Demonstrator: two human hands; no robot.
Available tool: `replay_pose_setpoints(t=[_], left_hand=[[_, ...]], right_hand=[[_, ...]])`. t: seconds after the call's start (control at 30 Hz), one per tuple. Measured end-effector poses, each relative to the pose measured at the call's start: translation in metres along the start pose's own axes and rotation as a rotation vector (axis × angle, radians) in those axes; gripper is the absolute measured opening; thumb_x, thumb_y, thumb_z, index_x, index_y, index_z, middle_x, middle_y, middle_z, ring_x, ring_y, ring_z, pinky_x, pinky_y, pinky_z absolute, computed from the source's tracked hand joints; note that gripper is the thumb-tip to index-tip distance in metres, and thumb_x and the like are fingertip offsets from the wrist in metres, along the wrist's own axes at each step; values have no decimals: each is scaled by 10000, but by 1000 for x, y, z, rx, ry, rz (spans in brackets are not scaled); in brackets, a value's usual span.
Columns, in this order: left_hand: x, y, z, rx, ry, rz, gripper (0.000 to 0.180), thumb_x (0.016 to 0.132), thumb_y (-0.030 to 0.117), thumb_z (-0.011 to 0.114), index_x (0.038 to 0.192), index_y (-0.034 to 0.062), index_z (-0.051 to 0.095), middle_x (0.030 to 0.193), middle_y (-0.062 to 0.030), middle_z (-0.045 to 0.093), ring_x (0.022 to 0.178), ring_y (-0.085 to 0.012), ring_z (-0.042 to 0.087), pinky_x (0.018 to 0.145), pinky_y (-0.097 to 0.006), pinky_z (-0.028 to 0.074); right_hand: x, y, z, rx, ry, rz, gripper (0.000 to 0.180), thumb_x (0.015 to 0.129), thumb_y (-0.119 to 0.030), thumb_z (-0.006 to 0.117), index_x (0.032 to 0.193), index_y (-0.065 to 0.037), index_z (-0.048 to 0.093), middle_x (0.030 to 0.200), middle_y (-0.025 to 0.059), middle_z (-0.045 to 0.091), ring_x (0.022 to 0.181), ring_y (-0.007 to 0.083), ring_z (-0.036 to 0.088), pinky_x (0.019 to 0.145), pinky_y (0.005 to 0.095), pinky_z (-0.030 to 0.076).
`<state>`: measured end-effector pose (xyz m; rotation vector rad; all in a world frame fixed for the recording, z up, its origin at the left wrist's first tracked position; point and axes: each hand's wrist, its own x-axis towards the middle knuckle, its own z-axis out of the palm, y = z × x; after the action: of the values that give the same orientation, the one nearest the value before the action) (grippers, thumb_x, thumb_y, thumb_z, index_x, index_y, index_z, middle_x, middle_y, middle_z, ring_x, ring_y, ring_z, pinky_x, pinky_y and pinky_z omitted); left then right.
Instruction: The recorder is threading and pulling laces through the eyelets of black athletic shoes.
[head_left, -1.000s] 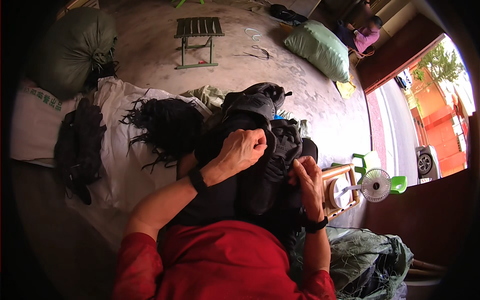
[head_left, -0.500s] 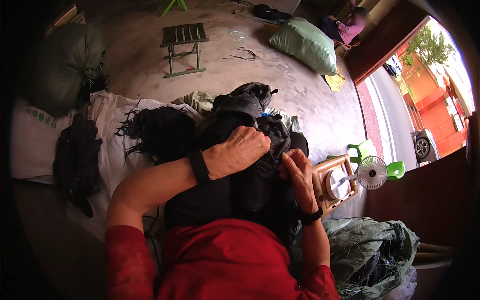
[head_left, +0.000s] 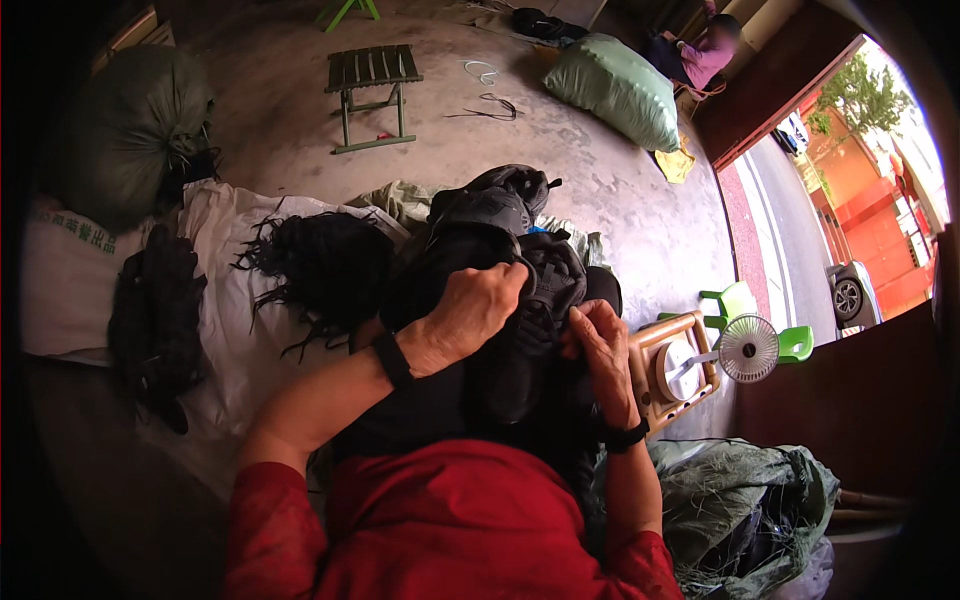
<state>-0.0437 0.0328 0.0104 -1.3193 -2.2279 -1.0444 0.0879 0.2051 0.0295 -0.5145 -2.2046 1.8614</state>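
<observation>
Across my lap lies a black lace-up shoe [head_left: 512, 375], its rounded toe toward me and its lacing at mid-length. My left hand [head_left: 470, 310] is closed in a pinch over the shoe's left side, near the opening. On the other side my right hand [head_left: 598, 345] pinches thumb and fingers together beside the lacing. Whatever thin thing either hand grips is too dark to make out. Beyond the shoe sits another dark piece of footwear [head_left: 490, 205]. To the left, a bundle of black strands [head_left: 325, 262] rests on a white sheet [head_left: 225, 330].
A second black bundle [head_left: 155, 320] lies farther left, below a large green sack [head_left: 135, 130]. At right stand a small fan [head_left: 748, 348], a brown stool [head_left: 650, 390] and a torn sack [head_left: 735, 510]. Ahead are a folding stool [head_left: 375, 70], a full sack [head_left: 615, 90] and a seated person [head_left: 700, 55].
My left hand has drawn back toward me and slightly left, uncovering the shoe's lacing. My right hand stays nearly in place, still pinched.
</observation>
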Motion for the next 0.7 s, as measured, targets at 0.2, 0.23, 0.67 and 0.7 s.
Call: replay_pose_setpoints(t=[0.2,0.23,0.67,0.7], left_hand=[[-7,-8,10,-317,64,-193,109,844,67,639,841,69,530,708,-93,629,630,-309,648,521,-382,495],[-8,-8,9,-348,57,-202,108,843,67,638,841,73,530,707,-91,626,625,-310,644,522,-381,495],[34,-18,-30,-104,-30,403,92,776,60,627,851,42,576,1012,-106,588,985,-302,589,761,-382,489],[37,-22,-30,-274,-254,263,123,759,50,652,846,36,566,986,-100,582,976,-301,579,762,-379,477]], right_hand=[[0,1,1,-11,13,-2,221,948,-254,613,901,-45,560,707,18,604,586,78,557,558,208,452],[0,1,1,-5,15,2,221,948,-255,613,901,-45,560,706,17,603,586,78,556,558,210,452],[28,-15,-20,-822,55,-659,375,738,-96,733,1081,-85,581,1148,127,569,1054,345,577,829,395,498],[36,-15,-28,-920,-80,-756,402,730,-90,734,1102,-104,584,1159,124,563,1101,339,554,848,402,492]])
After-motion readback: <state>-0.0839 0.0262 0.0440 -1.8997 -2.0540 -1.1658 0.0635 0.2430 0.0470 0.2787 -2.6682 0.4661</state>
